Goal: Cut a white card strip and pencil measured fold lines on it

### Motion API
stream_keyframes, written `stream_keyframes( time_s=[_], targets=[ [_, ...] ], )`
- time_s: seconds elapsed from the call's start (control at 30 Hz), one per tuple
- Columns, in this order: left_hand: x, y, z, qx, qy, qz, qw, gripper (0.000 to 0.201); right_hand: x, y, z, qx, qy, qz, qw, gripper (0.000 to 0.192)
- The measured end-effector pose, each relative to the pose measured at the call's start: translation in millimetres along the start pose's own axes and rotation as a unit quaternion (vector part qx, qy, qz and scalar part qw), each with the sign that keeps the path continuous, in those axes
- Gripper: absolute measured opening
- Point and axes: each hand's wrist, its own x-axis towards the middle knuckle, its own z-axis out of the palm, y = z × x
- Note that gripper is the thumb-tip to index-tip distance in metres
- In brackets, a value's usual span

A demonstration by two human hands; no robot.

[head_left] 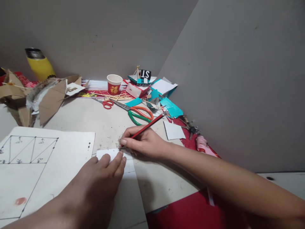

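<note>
My right hand (143, 143) grips a red pencil (149, 124) with its tip down on a white strip of paper (130, 165) on the table. My left hand (95, 187) lies flat on that same strip, fingertips just below the pencil tip, pressing the paper down. The pencil shaft slants up to the right, away from the hand.
A large sheet with a drawn grid (35, 159) lies at left. Green-and-orange scissors (135, 113), small red scissors (107, 103), a red paper cup (114, 83), wooden sticks, teal card scraps (171, 108), torn cardboard (47, 98), a yellow flask (39, 65) and keys (192, 128) crowd the back. Grey walls close in right.
</note>
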Motion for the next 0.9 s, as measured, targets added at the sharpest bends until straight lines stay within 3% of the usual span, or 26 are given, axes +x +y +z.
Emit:
stream_keyframes(
  time_s=[0.27,0.9],
  targets=[
    [0.6,-0.8,4.2,0.035,0.020,0.016,0.999,0.074,4.6,22.4,6.5,0.028,0.040,-0.002,0.999,0.028],
    [0.1,-0.9,4.8,0.041,0.037,0.019,0.998,0.070,5.9,23.3,7.9,-0.052,0.041,-0.035,0.997,0.026]
  ],
)
